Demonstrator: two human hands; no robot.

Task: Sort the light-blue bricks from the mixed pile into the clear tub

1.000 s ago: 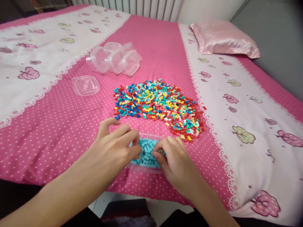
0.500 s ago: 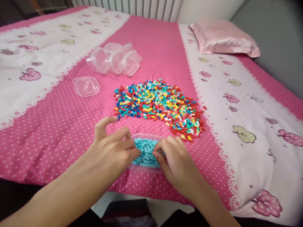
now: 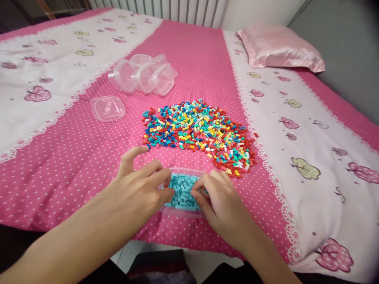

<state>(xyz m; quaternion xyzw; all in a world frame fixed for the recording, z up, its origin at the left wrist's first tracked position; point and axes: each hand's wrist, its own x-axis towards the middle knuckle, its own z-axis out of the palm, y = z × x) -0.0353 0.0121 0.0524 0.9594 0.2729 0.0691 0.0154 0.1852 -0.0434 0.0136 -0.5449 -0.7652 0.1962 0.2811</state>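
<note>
A clear plastic container (image 3: 183,214) filled with small light-blue building bricks (image 3: 184,193) sits near the bed's front edge. At its left side is my left hand (image 3: 145,185), fingers spread and bent, a small gap between thumb and forefinger; I see nothing held there. Over its right side, my right hand (image 3: 220,197) is closed in a pinch, thumb against forefinger. Whatever the pinch holds, if anything, is hidden by the fingers. Just beyond the container lies a wide heap of mixed-colour bricks (image 3: 198,126).
Several clear containers (image 3: 145,75) lie together at the back left, with a clear lid (image 3: 108,108) nearer. A pink pillow (image 3: 281,49) rests at the far right. Everything lies on a pink-and-white bedspread (image 3: 74,157), whose front edge drops off near my arms.
My left thumb and forefinger have parted a little and drawn slightly left, uncovering more light-blue bricks. My right hand stays in nearly the same place, still pinched.
</note>
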